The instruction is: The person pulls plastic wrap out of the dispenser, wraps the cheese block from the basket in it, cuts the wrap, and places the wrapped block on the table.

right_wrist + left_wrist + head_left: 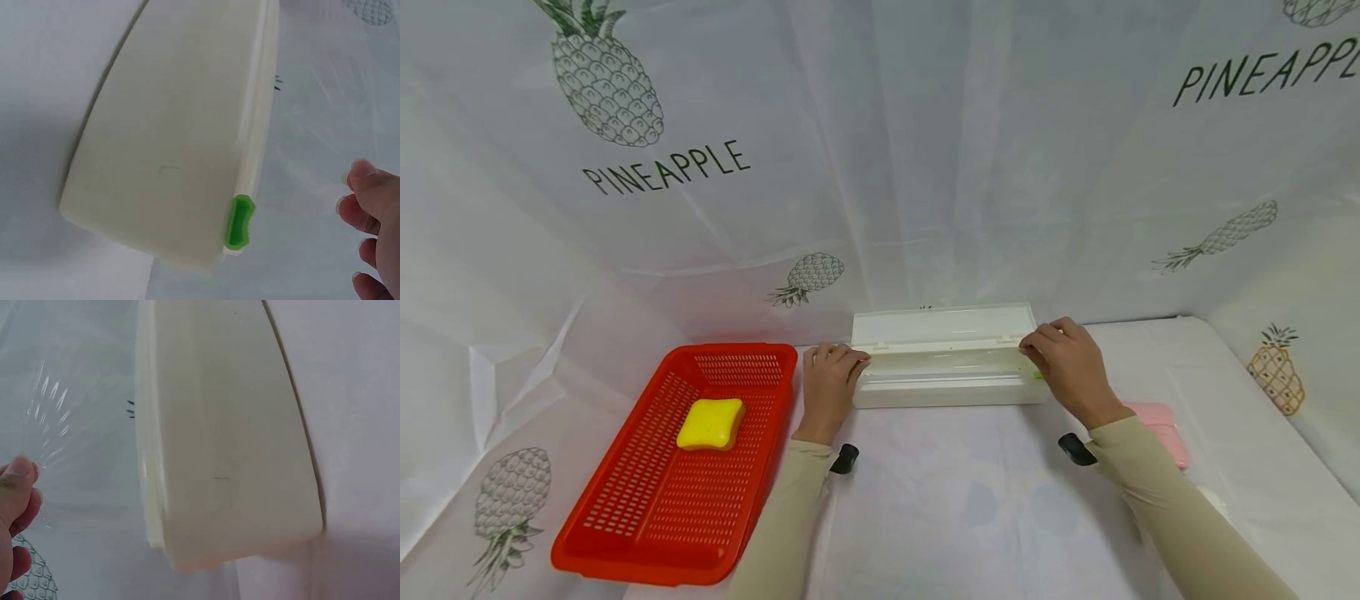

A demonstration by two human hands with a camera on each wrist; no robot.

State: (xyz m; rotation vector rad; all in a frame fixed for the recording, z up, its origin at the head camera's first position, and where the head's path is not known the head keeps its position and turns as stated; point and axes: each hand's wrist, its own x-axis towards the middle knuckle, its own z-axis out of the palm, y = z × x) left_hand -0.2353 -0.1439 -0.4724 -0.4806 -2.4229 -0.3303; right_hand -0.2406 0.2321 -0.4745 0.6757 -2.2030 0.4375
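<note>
A white cling film dispenser lies lengthwise against the back of the table, its lid raised. My left hand is at its left end, thumb and forefinger pinching the clear cling film, which creases out from the fingertips in the left wrist view. At the other end, my right hand pinches the film's opposite corner, faint folds running toward its thumb in the right wrist view. A green slide cutter sits on the dispenser's edge near that hand.
To the left stands a red slotted basket with a yellow sponge inside. Partly behind the right forearm lies a pink item. A white sheet printed with pineapples hangs behind the table.
</note>
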